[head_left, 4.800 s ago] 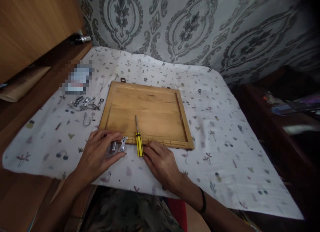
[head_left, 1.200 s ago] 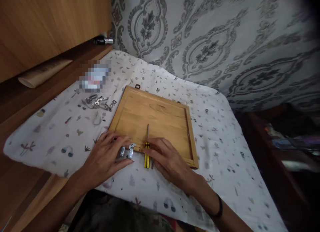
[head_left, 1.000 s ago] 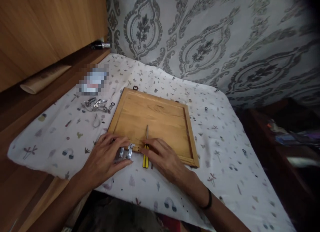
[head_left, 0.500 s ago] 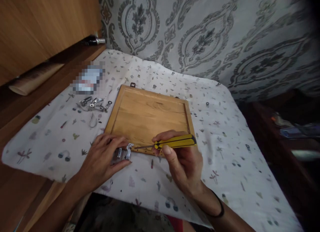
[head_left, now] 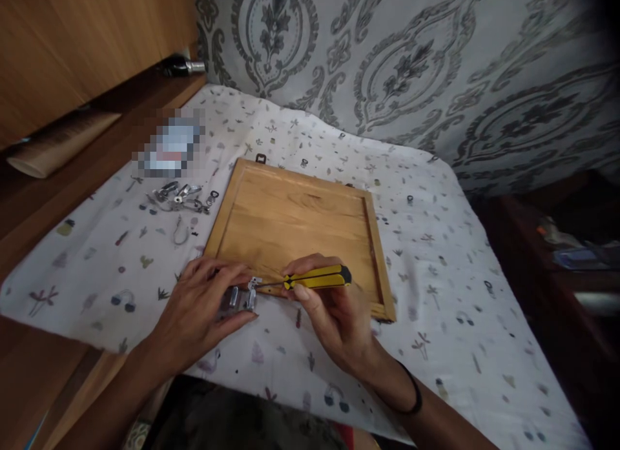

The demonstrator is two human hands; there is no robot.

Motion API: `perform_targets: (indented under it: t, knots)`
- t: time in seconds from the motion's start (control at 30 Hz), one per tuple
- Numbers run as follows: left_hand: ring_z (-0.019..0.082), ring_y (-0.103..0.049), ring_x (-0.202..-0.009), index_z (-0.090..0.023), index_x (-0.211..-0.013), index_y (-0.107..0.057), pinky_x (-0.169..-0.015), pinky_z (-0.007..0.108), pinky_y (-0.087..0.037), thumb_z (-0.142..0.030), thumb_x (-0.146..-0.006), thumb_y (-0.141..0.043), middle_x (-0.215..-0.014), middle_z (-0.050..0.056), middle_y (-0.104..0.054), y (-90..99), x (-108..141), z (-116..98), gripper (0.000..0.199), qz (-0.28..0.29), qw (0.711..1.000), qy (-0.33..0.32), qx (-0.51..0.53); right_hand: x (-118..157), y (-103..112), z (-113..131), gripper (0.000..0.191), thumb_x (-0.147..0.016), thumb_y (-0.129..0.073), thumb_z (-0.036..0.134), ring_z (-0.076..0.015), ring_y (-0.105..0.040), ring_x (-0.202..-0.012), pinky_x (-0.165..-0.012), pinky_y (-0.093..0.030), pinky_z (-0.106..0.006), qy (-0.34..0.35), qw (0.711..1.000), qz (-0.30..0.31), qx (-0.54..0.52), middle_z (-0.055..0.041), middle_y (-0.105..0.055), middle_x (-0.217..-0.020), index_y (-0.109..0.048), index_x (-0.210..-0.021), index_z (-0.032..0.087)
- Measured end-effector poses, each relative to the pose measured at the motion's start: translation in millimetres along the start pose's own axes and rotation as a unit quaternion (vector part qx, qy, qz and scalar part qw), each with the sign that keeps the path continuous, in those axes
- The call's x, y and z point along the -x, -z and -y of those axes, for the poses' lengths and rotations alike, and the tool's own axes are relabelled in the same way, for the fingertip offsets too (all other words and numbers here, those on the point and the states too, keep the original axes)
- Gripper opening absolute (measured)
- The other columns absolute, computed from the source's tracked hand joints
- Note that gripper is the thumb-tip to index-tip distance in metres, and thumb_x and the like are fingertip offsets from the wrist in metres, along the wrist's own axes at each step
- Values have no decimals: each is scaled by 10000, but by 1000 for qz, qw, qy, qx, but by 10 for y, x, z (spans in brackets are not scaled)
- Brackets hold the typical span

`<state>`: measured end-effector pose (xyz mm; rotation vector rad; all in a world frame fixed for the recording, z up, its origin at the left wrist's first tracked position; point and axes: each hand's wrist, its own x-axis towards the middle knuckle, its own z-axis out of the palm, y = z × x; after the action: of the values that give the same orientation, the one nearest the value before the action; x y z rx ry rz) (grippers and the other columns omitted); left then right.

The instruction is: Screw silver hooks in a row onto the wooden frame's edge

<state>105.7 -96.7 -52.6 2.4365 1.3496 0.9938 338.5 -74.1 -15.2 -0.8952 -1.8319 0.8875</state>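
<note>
Our right hand (head_left: 340, 321) pinches a yellow screwdriver (head_left: 317, 279), tip at a metal clasp (head_left: 251, 299) along the near edge of the wooden panel (head_left: 300, 217). Our left hand (head_left: 199, 305) has its grip spread around the clasp; whether it holds it, we cannot tell. The far-left pixelated patch (head_left: 172, 143) we cannot read.

The single view looks from the person's head, forward and steeply down, close above the near edge of the surface (head_left: 455, 308). The wooden panel (head_left: 295, 211) falls mid-view; nearly the whole surface shows, with the patterned wall (head_left: 334, 56) beyond, slightly aslant.
</note>
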Motion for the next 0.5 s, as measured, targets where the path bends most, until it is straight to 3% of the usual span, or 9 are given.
perform_targets:
  t: [0.3,0.4,0.5]
  knots:
    - [283,-656,-1049,-220,-1368,-525,-980,466,-455,-442,-967,-688,-1123,51,-779,-15,16,-6,487,-6,1000,4,-1,-114,-5,47,156,-1001,-680,234,-145,-707,-930,-808,-591,-269,43,999,16,20,-15,-712,-1009,-631,-1147,254]
    - [281,-652,-1051,-206,-1350,-525,-984,456,-448,-433,-985,-661,-1128,64,-775,-11,16,-15,451,-4,1000,8,-8,-179,-27,105,143,-963,-739,252,-153,-724,-932,-815,-610,-280,19,999,7,-26,-12,-738,-1014,-658,-1081,258]
    - [281,-649,-1055,-195,-1341,-520,-991,453,-439,-442,-1001,-634,-1139,76,-771,-2,13,-26,436,2,1000,10,-10,-226,-37,149,111,-947,-757,254,-103,-700,-715,-652,-603,-228,-42,995,12,-88,9,-739,-967,-669,-1015,256]
